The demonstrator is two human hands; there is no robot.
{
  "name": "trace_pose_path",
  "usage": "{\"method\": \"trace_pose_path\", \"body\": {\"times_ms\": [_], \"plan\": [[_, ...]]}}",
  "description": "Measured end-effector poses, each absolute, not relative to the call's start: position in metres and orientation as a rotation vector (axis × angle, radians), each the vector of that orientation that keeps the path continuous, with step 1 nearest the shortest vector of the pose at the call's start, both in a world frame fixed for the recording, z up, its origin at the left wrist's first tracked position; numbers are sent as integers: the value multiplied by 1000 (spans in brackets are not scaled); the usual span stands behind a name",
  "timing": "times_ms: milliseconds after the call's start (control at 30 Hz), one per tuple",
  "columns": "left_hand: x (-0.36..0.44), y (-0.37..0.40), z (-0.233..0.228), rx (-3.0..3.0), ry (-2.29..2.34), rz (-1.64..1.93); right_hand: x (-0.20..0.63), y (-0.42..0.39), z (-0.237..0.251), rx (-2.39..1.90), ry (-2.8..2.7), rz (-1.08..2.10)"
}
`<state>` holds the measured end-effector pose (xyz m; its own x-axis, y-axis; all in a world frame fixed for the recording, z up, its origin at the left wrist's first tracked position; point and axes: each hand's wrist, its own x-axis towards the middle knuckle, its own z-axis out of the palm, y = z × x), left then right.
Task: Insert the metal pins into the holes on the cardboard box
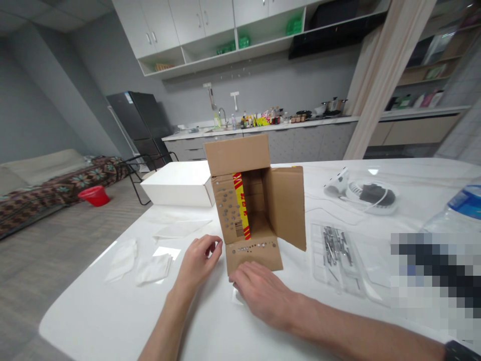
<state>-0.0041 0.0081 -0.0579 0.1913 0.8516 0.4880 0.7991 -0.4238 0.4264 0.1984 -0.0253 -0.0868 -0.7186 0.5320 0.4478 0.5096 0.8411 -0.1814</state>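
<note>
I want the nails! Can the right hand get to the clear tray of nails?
Probably yes. The right hand rests flat on the table by the cardboard box, and the clear tray of nails lies just to its right with bare tabletop between them.

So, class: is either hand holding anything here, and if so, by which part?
Neither clearly grips anything. The left hand pinches its fingertips beside the cardboard box; the right hand lies flat at its bottom flap.

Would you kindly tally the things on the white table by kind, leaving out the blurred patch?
Cardboard box, open on its side, both hands at its lower flap: 1
White box: 1
Clear plastic tray of metal parts: 1
Plastic bottle: 1
White device with coiled cable: 1
Loose white sheets and wrappers: about 4
Total: about 9
</note>
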Motion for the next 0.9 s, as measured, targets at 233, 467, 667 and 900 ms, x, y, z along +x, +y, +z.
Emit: {"method": "trace_pose_path", "body": {"times_ms": [233, 467, 667, 900], "plan": [[-3, 8, -57, 2362, 1638, 1059, 201, -24, -85, -609, -2466, 77], [-5, 7, -58, 2347, 1636, 1052, 201, -22, -86, -696, -2455, 74], [-4, 7, -58, 2342, 1637, 1053, 202, -20, -90, -771, -2340, 117], [-4, 8, -57, 2338, 1640, 1061, 202, -17, -94, -819, -2308, 156]]}}
